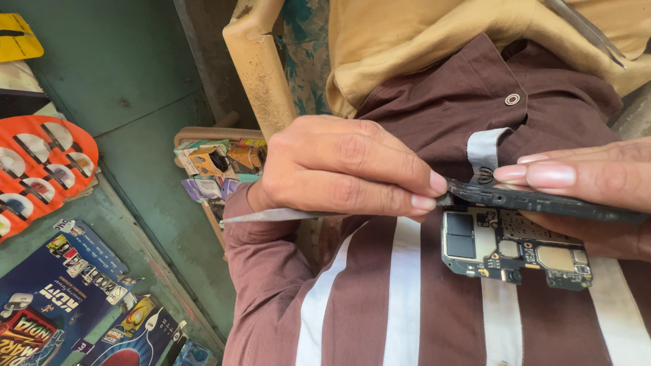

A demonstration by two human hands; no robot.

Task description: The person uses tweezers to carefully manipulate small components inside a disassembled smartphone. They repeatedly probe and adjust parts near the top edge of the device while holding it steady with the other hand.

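The left hand (346, 169) is pinching tweezers (285, 215), working their tip at the end of a phone frame (542, 201). The right hand (597, 183) is gripping that frame edge-on over the lap. The circuit board (515, 249) is already lying loose on the striped shirt (380, 298); the frame is still being worked.

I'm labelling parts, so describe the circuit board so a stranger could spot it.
Look at the striped maroon shirt on the right. Under the dark phone frame lies the circuit board: green, studded with black chips and metal shields.
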